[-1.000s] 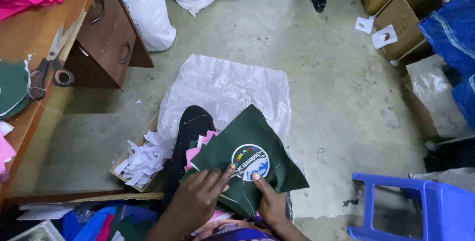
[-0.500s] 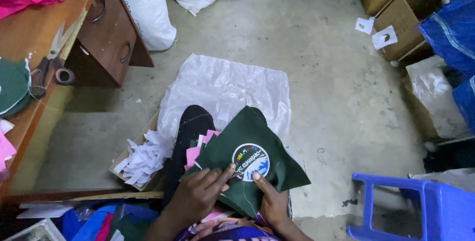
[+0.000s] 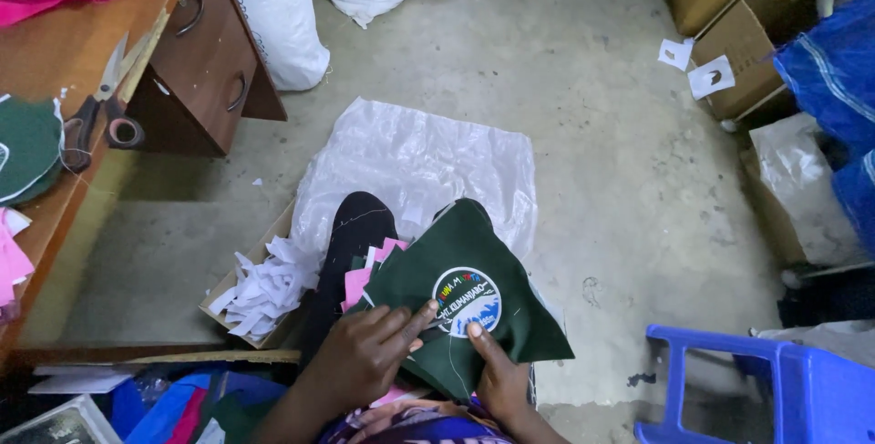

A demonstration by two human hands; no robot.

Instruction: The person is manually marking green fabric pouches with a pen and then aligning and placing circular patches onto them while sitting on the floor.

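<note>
Both hands were closed on a dark green cloth [image 3: 465, 303] held over the lap: the left hand [image 3: 365, 357] pinched its near edge beside the round patch [image 3: 466, 300], the right hand [image 3: 499, 380] gripped it from beneath

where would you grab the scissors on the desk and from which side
Probably by the looped handles of the scissors, which lie at the near end toward the person, at the desk edge. The blades point away, up the desktop, so coming in from the handle end keeps fingers off the tips. They lie flat, so a pinch from above through or around the loops looks best.
</note>
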